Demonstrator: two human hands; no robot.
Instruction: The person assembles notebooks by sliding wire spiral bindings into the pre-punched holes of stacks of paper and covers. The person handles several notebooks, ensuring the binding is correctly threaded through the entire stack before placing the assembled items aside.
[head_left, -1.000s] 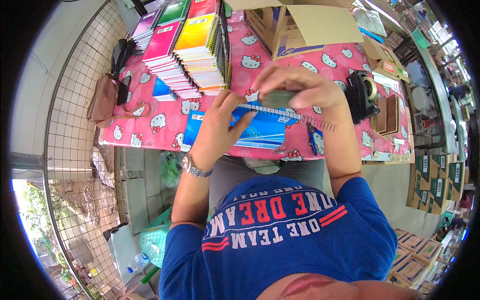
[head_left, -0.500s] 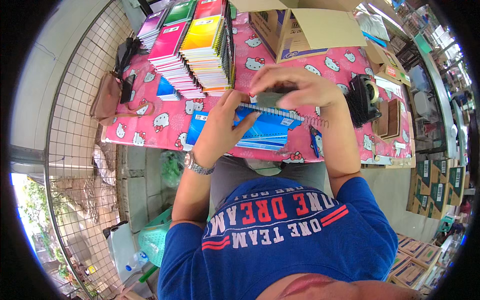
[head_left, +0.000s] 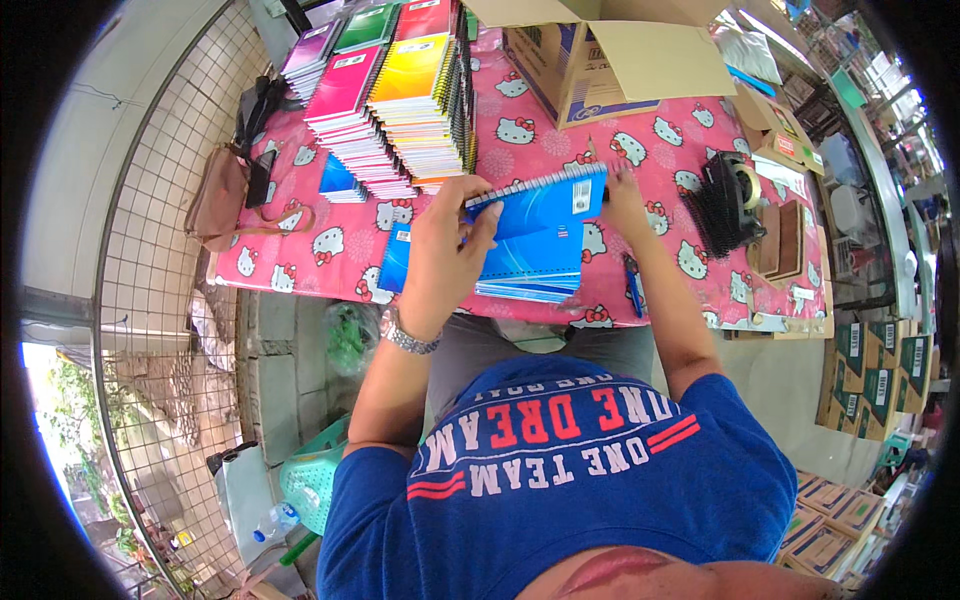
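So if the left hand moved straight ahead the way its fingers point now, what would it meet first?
Most likely the stacks of notebooks at the far side of the table. The left hand grips the blue notebook and points up toward them, though depth is hard to judge.

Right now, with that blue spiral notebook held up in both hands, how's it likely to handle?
The blue spiral notebook looks thin, so probably light. Held at both ends by the left hand and right hand, it shows no sag, suggesting fairly stiff covers. Its glossy cover may be slippery.
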